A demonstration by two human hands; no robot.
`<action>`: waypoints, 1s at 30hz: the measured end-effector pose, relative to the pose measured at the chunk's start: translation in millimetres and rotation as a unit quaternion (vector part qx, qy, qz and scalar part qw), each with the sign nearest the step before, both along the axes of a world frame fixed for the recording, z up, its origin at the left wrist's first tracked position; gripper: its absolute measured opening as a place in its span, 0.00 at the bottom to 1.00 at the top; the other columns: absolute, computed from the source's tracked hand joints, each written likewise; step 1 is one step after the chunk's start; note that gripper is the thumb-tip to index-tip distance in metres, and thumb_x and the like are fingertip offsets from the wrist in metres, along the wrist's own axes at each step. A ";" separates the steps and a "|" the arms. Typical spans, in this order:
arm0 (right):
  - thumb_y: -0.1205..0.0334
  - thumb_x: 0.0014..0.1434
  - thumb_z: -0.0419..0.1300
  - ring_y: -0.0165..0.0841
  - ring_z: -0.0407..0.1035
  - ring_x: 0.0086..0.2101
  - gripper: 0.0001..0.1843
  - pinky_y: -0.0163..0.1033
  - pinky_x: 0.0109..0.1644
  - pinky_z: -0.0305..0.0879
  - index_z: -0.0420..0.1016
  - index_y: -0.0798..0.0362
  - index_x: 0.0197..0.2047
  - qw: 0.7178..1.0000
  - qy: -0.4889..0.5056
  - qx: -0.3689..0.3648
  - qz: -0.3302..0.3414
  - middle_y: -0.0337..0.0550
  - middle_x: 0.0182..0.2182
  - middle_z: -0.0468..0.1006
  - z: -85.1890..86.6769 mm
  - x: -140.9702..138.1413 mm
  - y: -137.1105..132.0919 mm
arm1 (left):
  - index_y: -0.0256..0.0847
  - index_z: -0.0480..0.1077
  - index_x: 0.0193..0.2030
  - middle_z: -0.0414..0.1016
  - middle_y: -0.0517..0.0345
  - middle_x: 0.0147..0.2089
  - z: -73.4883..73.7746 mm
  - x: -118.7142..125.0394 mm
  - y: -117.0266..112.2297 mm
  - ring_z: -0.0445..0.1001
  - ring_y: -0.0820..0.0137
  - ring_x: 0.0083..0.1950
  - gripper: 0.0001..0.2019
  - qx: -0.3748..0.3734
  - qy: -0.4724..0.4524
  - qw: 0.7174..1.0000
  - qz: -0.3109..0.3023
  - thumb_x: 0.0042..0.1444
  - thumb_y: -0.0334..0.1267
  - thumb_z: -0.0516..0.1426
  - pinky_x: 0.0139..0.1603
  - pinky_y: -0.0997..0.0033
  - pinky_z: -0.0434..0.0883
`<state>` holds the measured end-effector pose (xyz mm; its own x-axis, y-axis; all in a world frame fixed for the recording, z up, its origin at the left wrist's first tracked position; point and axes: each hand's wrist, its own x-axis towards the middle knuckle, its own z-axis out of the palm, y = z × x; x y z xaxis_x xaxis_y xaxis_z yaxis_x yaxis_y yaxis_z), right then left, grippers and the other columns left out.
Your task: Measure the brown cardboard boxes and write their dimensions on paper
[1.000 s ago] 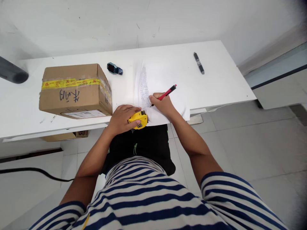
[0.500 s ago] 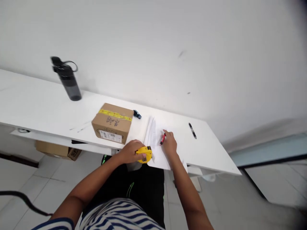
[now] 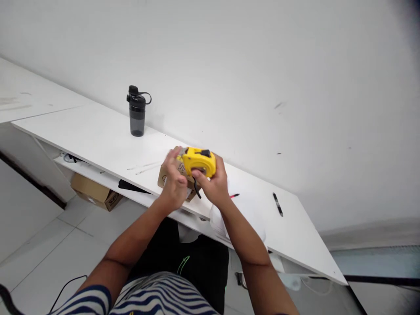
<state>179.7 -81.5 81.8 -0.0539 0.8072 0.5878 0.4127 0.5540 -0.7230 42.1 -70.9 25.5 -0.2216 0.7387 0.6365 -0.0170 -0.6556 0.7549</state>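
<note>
I hold a yellow tape measure [image 3: 197, 161] up above the white table [image 3: 98, 140]. My right hand [image 3: 213, 186] is closed around its right side and underside. My left hand [image 3: 173, 181] is at its left end, fingers pinched there, somewhat blurred. Behind my hands a brown cardboard box [image 3: 163, 177] sits on the table, mostly hidden. A red pen [image 3: 234, 195] lies on the white paper [image 3: 243, 210] just right of my right hand.
A dark water bottle [image 3: 137, 112] stands at the back by the wall. A black pen [image 3: 277, 204] lies further right on the table. Another cardboard box [image 3: 95, 192] sits on the floor under the table. A black cable [image 3: 65, 286] crosses the floor.
My right hand has put down the red pen on the paper and joined the left on the tape measure, which is lifted off the table. The view has tilted up and left.
</note>
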 end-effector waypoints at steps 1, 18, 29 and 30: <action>0.36 0.56 0.64 0.43 0.75 0.48 0.37 0.48 0.51 0.73 0.64 0.48 0.60 0.999 -0.051 0.001 -0.006 0.51 0.52 0.78 10.0 -6.8 17.4 | 0.46 0.51 0.73 0.57 0.42 0.72 -5.3 -8.9 11.2 0.52 0.53 0.77 0.41 -0.010 0.000 0.999 0.041 0.61 0.70 0.48 0.77 0.45 0.51; 0.46 0.57 0.57 0.42 0.75 0.33 0.31 0.41 0.35 0.65 0.66 0.48 0.62 0.883 -0.464 -0.071 0.002 0.45 0.39 0.83 27.0 -5.0 84.3 | 0.46 0.69 0.66 0.72 0.50 0.67 -46.0 -36.6 52.5 0.73 0.57 0.64 0.25 -0.202 0.017 0.979 -0.027 0.62 0.44 0.57 0.67 0.52 0.70; 0.47 0.57 0.60 0.37 0.73 0.27 0.29 0.40 0.34 0.66 0.69 0.46 0.59 0.897 -0.415 -0.125 -0.089 0.40 0.33 0.82 11.7 101.7 4.0 | 0.40 0.76 0.58 0.80 0.50 0.58 -36.0 -36.0 60.5 0.78 0.60 0.55 0.23 -0.228 -0.043 0.972 -0.032 0.55 0.40 0.60 0.59 0.58 0.76; 0.47 0.57 0.60 0.36 0.73 0.27 0.29 0.40 0.34 0.66 0.69 0.46 0.59 0.895 -0.418 -0.125 -0.093 0.40 0.33 0.81 9.8 106.4 0.0 | 0.40 0.76 0.58 0.80 0.51 0.57 -35.2 -35.8 61.7 0.78 0.60 0.55 0.23 -0.230 -0.041 0.972 -0.028 0.55 0.41 0.60 0.59 0.58 0.75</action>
